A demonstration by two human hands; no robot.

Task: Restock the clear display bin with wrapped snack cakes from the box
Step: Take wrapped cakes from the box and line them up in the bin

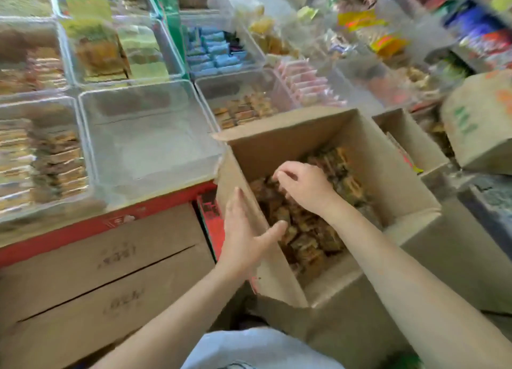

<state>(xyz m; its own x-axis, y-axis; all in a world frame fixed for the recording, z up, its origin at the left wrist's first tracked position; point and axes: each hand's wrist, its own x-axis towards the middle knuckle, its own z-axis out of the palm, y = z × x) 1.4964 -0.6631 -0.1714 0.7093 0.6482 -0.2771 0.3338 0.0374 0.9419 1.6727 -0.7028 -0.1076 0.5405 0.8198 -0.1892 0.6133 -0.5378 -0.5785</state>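
Blurred shop; left hand (pixel 243 230) flat against box (pixel 388 174); right hand (pixel 302 185) grip on cakes (pixel 307 238) unclear.

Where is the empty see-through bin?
In the head view, the empty clear bin sits left of centre on the red-edged shelf, just left of the open cardboard box of snack cakes.

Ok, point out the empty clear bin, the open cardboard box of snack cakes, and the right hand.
Empty clear bin (pixel 194 97): head view, on its far right rim.
Open cardboard box (pixel 368 147): head view, inner right wall.
Right hand (pixel 303 187): head view, back of the hand.
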